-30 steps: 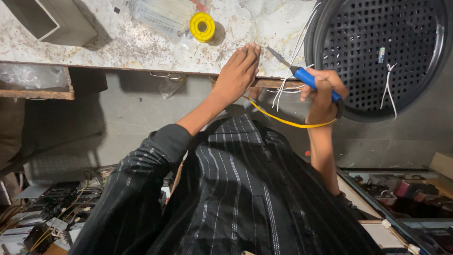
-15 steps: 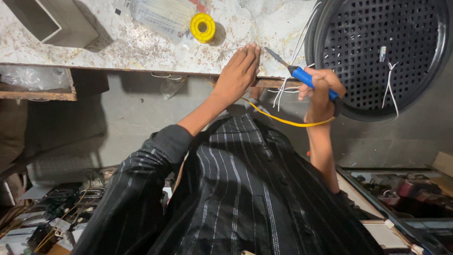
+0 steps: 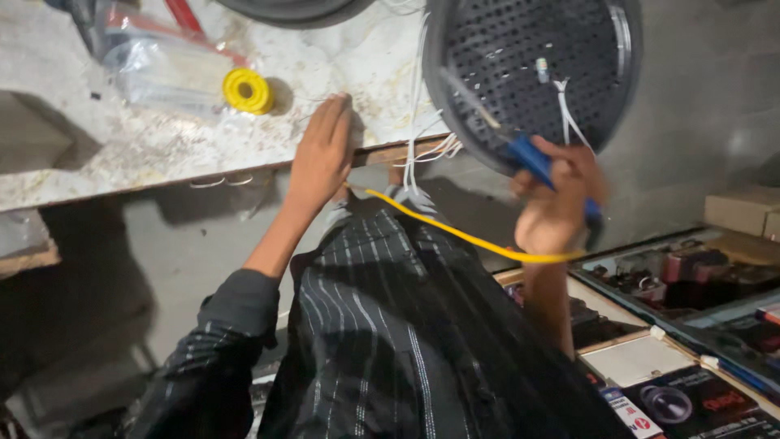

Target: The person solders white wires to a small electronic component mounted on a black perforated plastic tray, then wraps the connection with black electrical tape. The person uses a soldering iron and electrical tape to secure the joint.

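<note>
My left hand [image 3: 323, 154] lies with straight fingers on the edge of a speckled stone counter [image 3: 122, 158]. A yellow wire [image 3: 455, 234] comes out from under its thumb side and runs taut to my right hand [image 3: 556, 207]. That hand is closed on a blue-handled hand tool [image 3: 532, 158], whose metal tip points up and left across a black perforated round grille [image 3: 532, 65]. The wire loops under the right fist. My dark striped shirt [image 3: 390, 349] fills the lower middle of the view.
A yellow tape roll [image 3: 248, 89] and a clear plastic bag [image 3: 162, 69] lie on the counter. White wires [image 3: 418, 154] hang over its edge and from the grille. Trays of small parts [image 3: 691, 280] and printed boxes [image 3: 674, 406] sit at lower right.
My right hand has moved down and away from the left with the tool, drawing the yellow wire out longer. The left hand stays on the counter edge. The view has shifted.
</note>
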